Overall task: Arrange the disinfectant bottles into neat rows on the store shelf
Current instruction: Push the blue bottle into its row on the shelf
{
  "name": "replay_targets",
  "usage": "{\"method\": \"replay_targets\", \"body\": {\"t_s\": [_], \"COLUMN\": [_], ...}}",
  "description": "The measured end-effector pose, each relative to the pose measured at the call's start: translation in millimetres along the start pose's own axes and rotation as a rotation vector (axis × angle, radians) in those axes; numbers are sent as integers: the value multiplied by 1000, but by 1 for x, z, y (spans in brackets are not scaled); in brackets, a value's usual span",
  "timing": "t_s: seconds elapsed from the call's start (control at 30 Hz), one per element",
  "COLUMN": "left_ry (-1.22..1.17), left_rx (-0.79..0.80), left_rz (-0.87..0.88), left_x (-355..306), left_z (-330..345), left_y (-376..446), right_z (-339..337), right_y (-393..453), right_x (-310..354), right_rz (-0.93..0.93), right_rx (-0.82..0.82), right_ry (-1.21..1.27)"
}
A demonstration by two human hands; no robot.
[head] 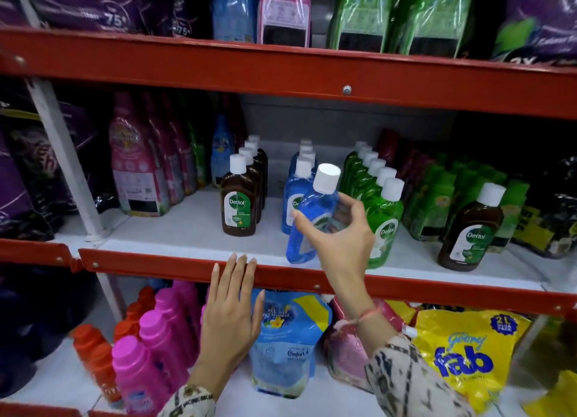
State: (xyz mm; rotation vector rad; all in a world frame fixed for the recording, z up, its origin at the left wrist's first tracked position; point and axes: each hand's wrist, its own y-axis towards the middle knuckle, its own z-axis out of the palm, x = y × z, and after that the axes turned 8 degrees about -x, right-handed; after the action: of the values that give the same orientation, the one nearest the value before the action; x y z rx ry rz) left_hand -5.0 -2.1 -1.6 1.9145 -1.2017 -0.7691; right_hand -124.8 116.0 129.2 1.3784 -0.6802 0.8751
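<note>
The right hand grips a tilted blue bottle between thumb and fingers; the left hand rests flat, holding nothing, on the red shelf edge.

A blue bottle with a white cap leans to the right at the front of the middle shelf. Behind it stand rows of brown bottles, blue bottles and green bottles. One brown bottle stands alone on the right.

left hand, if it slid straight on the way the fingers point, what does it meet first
The left hand points up and into the shelf, fingertips on the red shelf edge. Past that lip the white shelf looks bare; the brown bottle row seems the first thing in line, though depth is unclear.
</note>
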Motion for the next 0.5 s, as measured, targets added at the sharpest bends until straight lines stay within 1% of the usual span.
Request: {"method": "replay_targets", "body": {"t_s": [0.2, 0.33, 0.5], "left_ry": [12, 11, 1], "left_rx": [22, 22, 8], "left_rz": [1, 0, -13], "left_x": [2, 1, 0], "left_z": [1, 2, 3], "left_y": [-1, -1, 0], "right_z": [30, 36, 34], "right_y": [14, 17, 19], "right_x": [-30, -42, -45], "right_rz": [0, -29, -58], "right_rx": [0, 0, 71], "right_ry": [-213, -223, -234]}}
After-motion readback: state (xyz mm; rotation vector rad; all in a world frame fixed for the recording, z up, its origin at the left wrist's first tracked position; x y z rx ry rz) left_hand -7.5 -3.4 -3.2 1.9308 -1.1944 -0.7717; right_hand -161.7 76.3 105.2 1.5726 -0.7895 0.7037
